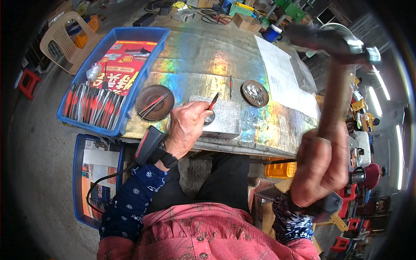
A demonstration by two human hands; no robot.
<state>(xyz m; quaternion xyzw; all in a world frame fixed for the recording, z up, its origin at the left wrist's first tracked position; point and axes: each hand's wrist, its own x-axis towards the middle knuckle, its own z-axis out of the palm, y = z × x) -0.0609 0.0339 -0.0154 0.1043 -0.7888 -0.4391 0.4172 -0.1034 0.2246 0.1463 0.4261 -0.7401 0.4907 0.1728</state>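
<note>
Two hands: left point(186, 128) pins red-handled tool point(213, 102), right point(323, 167) grips blurred hammer point(336, 43).

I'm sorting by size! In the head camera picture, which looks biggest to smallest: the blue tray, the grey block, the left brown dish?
1. blue tray
2. grey block
3. left brown dish, though it looks close to the block in size.

The raised hammer point(342, 47) is motion-blurred, and the small metal pieces in the dish point(255, 93) are too tiny to identify.
</note>
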